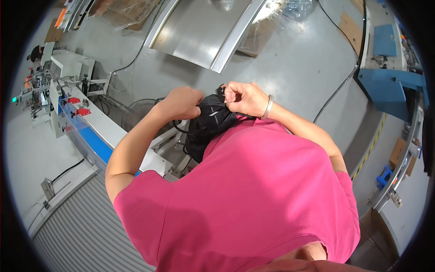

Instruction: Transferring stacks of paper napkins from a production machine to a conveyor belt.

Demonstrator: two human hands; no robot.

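We see the black bag (212,119) in front of the pink shirt (267,177), close against the body at about the waist; its long axis seems to slant from lower left to upper right across the view, with its lower end partly hidden by the shirt; the bag lies between our two hands and slightly nearer the body than they are.

Our left hand (182,102) is at its upper left side, fingers curled inward; we cannot tell whether they grip the fabric, since the fingertips are turned away; our right hand (246,98) is at its upper right end, thumb and fingertips pinched together, though what lies between them, if anything, is too small to make out; neither hand is clearly nearer, for both sit right at the bag's edges.

A silvery bracelet (268,107) circles our right wrist; a blue conveyor belt (96,144) runs to our left, and a metal chute (195,38) stands ahead over the grey floor (290,68).
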